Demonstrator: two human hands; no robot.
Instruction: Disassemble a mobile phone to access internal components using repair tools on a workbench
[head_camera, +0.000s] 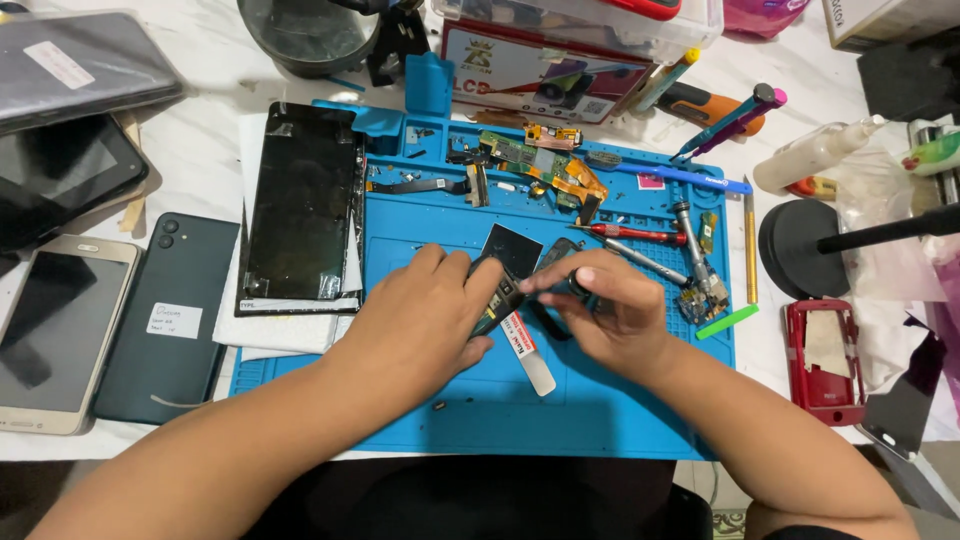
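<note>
Left hand (425, 325) at middle of blue work mat (600, 420), grip clamped on small dark phone part (497, 300), fingers curled round it. Right hand (610, 320) just beside, fingertips pinched together on same part's upper edge. White pry card (528, 355) lies on mat under both hands. Black screen panel (300, 205) at mat's left edge. Red-handled screwdriver (632, 234) near mat's right edge. Dark green phone (165, 320) and gold phone (55, 330) at table's left edge.

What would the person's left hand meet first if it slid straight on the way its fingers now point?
Probably the right hand: the left hand points rightward across the blue mat, fingertips already meeting it over the small dark part.
</note>
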